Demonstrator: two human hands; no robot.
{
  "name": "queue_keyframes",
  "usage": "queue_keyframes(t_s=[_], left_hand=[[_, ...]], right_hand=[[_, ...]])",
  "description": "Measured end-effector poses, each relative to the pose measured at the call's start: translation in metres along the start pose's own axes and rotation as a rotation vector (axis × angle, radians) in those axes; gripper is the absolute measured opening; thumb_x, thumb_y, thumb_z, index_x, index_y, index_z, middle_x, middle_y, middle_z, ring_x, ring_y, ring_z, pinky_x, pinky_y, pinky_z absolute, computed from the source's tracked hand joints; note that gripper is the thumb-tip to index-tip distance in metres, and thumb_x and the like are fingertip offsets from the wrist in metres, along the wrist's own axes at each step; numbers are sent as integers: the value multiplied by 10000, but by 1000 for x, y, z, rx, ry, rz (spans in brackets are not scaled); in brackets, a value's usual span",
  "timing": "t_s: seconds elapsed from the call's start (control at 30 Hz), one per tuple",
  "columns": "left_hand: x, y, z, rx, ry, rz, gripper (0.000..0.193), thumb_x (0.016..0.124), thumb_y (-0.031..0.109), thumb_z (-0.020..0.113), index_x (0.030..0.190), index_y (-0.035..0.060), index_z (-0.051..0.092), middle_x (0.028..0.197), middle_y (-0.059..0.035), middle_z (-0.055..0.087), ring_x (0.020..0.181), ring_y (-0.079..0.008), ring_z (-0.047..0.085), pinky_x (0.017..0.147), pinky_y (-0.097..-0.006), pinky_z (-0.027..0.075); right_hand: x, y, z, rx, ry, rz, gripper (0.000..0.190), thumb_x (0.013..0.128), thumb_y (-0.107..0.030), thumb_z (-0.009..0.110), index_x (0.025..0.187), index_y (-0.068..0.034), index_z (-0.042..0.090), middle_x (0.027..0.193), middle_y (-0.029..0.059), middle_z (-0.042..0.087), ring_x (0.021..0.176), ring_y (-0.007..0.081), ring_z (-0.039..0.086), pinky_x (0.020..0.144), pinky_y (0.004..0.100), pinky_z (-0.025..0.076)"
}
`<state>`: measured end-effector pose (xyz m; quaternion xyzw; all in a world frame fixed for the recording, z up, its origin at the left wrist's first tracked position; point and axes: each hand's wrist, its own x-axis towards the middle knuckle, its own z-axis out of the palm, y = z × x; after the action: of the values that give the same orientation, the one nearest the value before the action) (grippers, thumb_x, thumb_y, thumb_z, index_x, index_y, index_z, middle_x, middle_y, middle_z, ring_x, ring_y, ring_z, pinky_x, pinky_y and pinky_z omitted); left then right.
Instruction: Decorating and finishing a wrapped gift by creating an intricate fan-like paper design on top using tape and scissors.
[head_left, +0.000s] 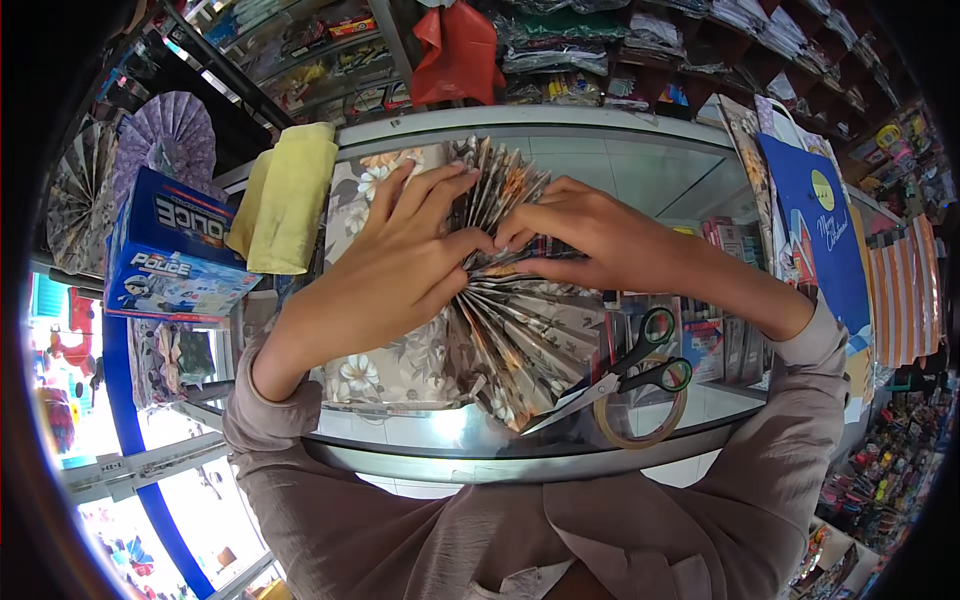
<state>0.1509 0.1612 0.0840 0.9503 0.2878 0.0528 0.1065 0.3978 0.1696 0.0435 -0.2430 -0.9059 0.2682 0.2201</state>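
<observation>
A box wrapped in grey-brown floral paper (375, 382) lies on the glass counter. On its right part spreads a pleated paper fan (525, 337) of matching floral paper, its folds radiating from the middle. My left hand (405, 247) rests across the wrapped box, fingers spread, with thumb and forefinger at the fan's centre. From the other side my right hand (562, 232) pinches the pleats near that same centre. Scissors with black and green handles (630, 360) lie partly open at the fan's lower right, overlapping a roll of tape (645, 405).
At the left stand a blue toy box (184, 247), a folded yellow cloth (292, 199) and a purple pleated fan (165, 139). Paper bags, one blue (810, 232), stand at the right. The glass counter (660, 176) has a metal rim; stocked shelves rise behind it.
</observation>
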Motion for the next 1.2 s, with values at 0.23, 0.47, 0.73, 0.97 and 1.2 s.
queue_keyframes(t_s=[0.23, 0.47, 0.73, 0.97, 1.2], left_hand=[[0, 0, 0, -1, -15, -5, 330, 790, 42, 576, 1117, 76, 605, 1451, -182, 351, 1404, -356, 245, 1166, -540, 107], [0, 0, 2, 23, 36, 44, 225, 853, 103, 591, 1067, 45, 628, 1354, -210, 410, 1373, -358, 275, 1146, -544, 142], [1, 0, 2, 11, 39, 42, 240, 845, 104, 609, 1080, 61, 637, 1351, -205, 417, 1374, -351, 278, 1148, -545, 138], [0, 2, -1, -12, -22, -8, 381, 789, 33, 579, 1154, 131, 628, 1455, -188, 348, 1419, -350, 227, 1170, -541, 102], [1, 3, -1, 7, -24, -23, 395, 786, 21, 575, 1157, 141, 637, 1454, -183, 352, 1419, -349, 230, 1172, -533, 112]], right_hand=[[1, -2, 2, -18, 21, -7, 257, 858, -212, 698, 1068, -102, 597, 954, 42, 692, 888, 202, 644, 906, 336, 406], [0, -1, 4, 32, 33, 8, 223, 850, -145, 696, 1046, -104, 597, 915, 24, 693, 867, 184, 670, 908, 333, 408], [-3, -1, 6, 89, 74, 42, 244, 829, -102, 705, 1051, -101, 605, 918, 19, 697, 835, 166, 679, 893, 329, 417], [-3, -4, 10, 232, 113, 165, 190, 814, -49, 705, 984, -66, 622, 916, 42, 685, 844, 227, 671, 850, 354, 456], [-5, -2, 9, 38, 120, -11, 141, 815, -48, 690, 932, -47, 611, 878, 79, 645, 845, 281, 634, 792, 386, 467]])
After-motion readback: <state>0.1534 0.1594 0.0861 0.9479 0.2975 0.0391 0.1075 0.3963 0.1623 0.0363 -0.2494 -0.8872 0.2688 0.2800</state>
